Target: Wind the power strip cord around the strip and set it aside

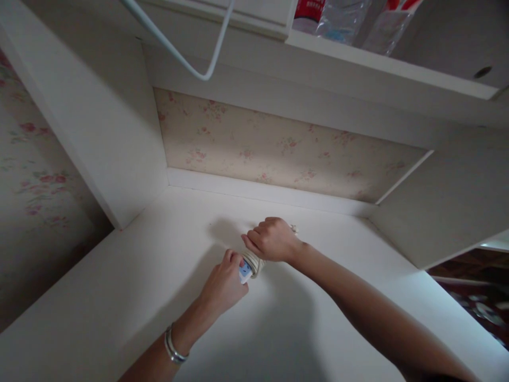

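Note:
A white power strip (245, 271) with a blue socket face is in the middle of the head view, above the white desktop. Its cream cord (257, 265) is wound around it in several turns. My left hand (225, 280), a silver bangle at its wrist, grips the near end of the strip between thumb and fingers. Just beyond, my right hand (273, 239) is closed in a fist over the cord, hiding the strip's far part. A small cream piece (294, 229), perhaps the cord's plug, shows past the right hand's knuckles.
The white desktop (159, 265) is bounded by side panels (95, 122) and a floral wall (254, 143). Overhead, a shelf (377, 58) holds a red-labelled bottle (309, 11) and clear plastic containers (344, 21). A pale bent rod (204, 76) hangs at the upper left.

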### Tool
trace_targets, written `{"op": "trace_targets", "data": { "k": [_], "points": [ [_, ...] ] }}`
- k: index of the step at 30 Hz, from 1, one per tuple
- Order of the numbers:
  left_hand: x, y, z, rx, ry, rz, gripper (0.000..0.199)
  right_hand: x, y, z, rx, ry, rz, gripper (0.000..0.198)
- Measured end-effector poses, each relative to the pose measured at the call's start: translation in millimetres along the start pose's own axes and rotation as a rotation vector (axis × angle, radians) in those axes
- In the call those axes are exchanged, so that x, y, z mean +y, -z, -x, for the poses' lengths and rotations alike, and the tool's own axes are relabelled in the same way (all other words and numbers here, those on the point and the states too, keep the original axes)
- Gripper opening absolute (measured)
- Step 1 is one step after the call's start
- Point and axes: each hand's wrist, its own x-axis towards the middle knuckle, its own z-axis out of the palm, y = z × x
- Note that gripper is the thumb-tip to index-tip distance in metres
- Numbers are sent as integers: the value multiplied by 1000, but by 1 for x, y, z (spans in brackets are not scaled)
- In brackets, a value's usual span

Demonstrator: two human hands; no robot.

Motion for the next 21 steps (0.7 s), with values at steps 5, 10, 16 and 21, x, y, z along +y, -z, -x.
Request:
{"op": "trace_targets", "data": {
  "k": [5, 10, 16, 21],
  "points": [
    [1, 3, -3, -6, -13, 19, 28, -1, -2, -26, -75, 40, -13, 55],
    [5, 15, 0, -45, -144, 105, 20, -1, -6, -48, -201, 21, -31, 57],
    [9, 29, 6, -60, -331, 275, 12, 20, -17, -44, -401, -112, -122, 64],
    [15, 30, 13, -144, -483, 312, 16, 32, -27, -28, -496, -226, -245, 69]
  ]
}}
